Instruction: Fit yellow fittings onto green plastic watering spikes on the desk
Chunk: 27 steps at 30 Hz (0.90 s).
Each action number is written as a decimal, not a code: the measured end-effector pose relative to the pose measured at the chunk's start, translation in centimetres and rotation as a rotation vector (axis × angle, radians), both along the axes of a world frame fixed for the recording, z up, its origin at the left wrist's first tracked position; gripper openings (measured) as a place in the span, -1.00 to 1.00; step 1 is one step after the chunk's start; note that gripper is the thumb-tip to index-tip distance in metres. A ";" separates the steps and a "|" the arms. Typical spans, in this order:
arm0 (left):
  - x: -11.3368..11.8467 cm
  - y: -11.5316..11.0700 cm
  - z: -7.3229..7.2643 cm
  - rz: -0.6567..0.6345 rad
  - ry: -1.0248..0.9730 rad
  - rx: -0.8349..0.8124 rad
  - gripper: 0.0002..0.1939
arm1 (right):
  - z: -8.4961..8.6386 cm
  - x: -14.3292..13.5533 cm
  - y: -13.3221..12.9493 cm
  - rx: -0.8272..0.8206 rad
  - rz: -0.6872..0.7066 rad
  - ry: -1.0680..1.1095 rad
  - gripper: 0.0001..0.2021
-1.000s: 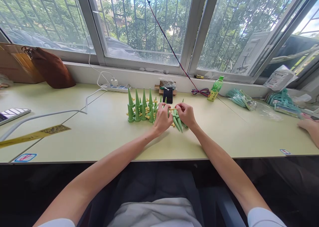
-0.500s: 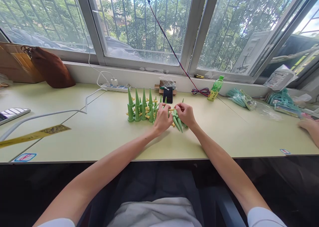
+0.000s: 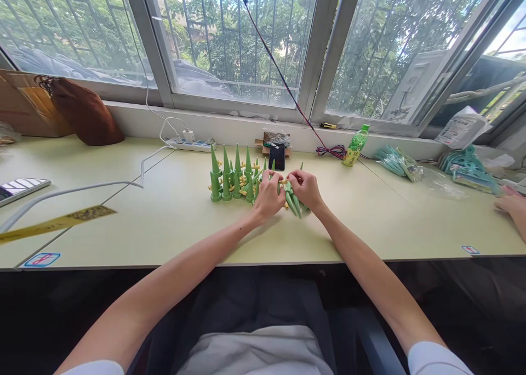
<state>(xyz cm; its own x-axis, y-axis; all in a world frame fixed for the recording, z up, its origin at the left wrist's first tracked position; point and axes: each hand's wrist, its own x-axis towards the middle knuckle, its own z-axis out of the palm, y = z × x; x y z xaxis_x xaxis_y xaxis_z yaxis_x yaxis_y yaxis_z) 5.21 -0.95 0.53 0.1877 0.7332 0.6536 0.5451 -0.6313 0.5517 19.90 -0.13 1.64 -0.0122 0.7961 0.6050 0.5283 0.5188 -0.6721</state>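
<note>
sleeves [image 3: 438, 358]: white, short | shirt [image 3: 255, 354]: pale grey, creased | left forearm [image 3: 201, 262]: small dark spot [image 3: 240, 228]

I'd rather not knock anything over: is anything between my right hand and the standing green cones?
Yes. Your left hand is directly between your right hand and the standing green cones. The phone lies beyond your hands, outside that direct line.

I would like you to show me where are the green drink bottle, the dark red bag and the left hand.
Green drink bottle [image 3: 355, 146]: head view, on its label.
Dark red bag [image 3: 91, 114]: head view, middle of its body.
Left hand [image 3: 268, 195]: head view, back of the hand.
</note>
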 end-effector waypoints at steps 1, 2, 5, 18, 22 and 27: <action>0.0 0.0 0.0 -0.005 -0.001 -0.002 -0.79 | 0.0 0.0 0.0 0.000 0.004 0.000 -0.75; 0.0 0.0 0.0 -0.009 -0.002 -0.003 -0.79 | 0.0 0.0 0.0 0.002 0.007 -0.002 -0.75; 0.0 0.0 -0.1 -0.010 -0.004 0.000 -0.78 | -0.1 0.1 0.1 0.013 0.010 -0.007 -0.74; 0.0 0.4 -0.2 0.027 -0.074 0.013 -0.79 | -0.4 0.2 0.3 -0.072 0.100 0.034 -0.72; 0.0 0.5 -0.2 0.039 -0.092 0.017 -0.79 | -0.4 0.1 0.3 -0.036 0.081 0.011 -0.77; 0.0 0.5 -0.2 0.032 -0.108 0.021 -0.80 | -0.3 0.2 0.2 -0.022 0.052 -0.030 -0.76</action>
